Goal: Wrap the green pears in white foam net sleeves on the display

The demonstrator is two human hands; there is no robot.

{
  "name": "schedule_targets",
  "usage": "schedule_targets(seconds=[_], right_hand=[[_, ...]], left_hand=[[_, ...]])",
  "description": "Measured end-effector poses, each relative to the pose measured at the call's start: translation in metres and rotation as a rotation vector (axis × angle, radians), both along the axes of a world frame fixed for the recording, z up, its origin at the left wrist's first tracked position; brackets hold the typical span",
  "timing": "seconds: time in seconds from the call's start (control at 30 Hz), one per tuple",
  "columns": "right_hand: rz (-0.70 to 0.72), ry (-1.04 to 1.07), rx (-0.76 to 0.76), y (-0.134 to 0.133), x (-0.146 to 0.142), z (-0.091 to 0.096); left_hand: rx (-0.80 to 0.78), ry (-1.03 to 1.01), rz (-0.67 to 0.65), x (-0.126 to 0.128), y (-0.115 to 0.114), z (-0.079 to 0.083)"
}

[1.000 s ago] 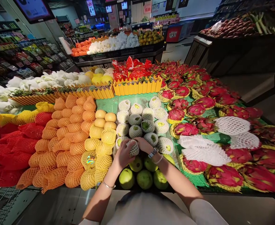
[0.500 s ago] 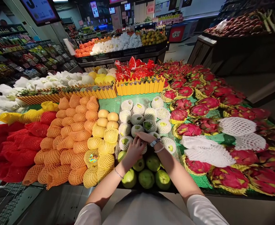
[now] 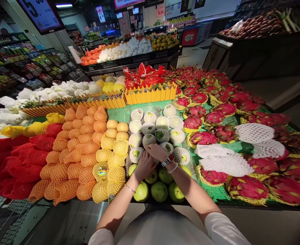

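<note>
My left hand (image 3: pixel 145 165) and my right hand (image 3: pixel 156 151) meet over the front of a fruit display, the right one crossing just beyond the left. Both look closed, with bent fingers; whatever they grip is hidden beneath them. Around them lie pale green round fruits in white foam nets (image 3: pixel 162 135), stacked in rows. One netted fruit (image 3: pixel 136 154) sits just left of my left hand, another (image 3: pixel 182 155) to the right of my right wrist. Bare green fruits (image 3: pixel 159 191) fill the front row, below my wrists.
Left are fruits in yellow nets (image 3: pixel 116 173), orange nets (image 3: pixel 85 158) and red nets (image 3: pixel 24 160). Dragon fruits (image 3: pixel 248 189) cover the right side, with empty white foam nets (image 3: pixel 225 160) on top. A low yellow picket fence (image 3: pixel 151 95) stands behind. A wire cart (image 3: pixel 1 217) is at lower left.
Both hands have shifted slightly left and stay close together. The whole view has turned a little. A white-netted piece that showed between my hands earlier is now hidden.
</note>
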State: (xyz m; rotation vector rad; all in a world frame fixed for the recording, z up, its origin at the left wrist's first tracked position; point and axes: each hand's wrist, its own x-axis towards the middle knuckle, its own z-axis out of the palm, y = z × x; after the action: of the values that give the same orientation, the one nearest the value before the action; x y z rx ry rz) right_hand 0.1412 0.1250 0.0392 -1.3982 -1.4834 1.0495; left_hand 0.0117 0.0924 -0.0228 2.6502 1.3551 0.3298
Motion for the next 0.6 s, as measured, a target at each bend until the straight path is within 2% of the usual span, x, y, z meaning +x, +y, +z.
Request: schedule_targets(seconds=[0.13, 0.23, 0.33, 0.43, 0.5, 0.6], right_hand=[[0.100, -0.155, 0.035, -0.020, 0.018, 0.008], [0.131, -0.187, 0.067, -0.045, 0.051, 0.016], [0.048, -0.173, 0.060, -0.072, 0.096, 0.017], [-0.114, -0.168, 0.047, -0.095, 0.134, 0.012], [-0.159, -0.170, 0.024, -0.107, 0.147, 0.007], [-0.132, -0.150, -0.014, -0.121, 0.146, -0.004]], left_hand=[[0.031, -0.065, 0.073, 0.002, -0.005, -0.007], [0.034, -0.093, 0.091, 0.001, -0.007, 0.003], [0.041, -0.142, 0.094, -0.006, -0.012, 0.025], [0.053, -0.304, 0.093, -0.017, -0.020, 0.053], [0.067, -0.427, 0.123, -0.024, -0.027, 0.070], [0.112, -0.608, 0.209, -0.035, -0.044, 0.089]])
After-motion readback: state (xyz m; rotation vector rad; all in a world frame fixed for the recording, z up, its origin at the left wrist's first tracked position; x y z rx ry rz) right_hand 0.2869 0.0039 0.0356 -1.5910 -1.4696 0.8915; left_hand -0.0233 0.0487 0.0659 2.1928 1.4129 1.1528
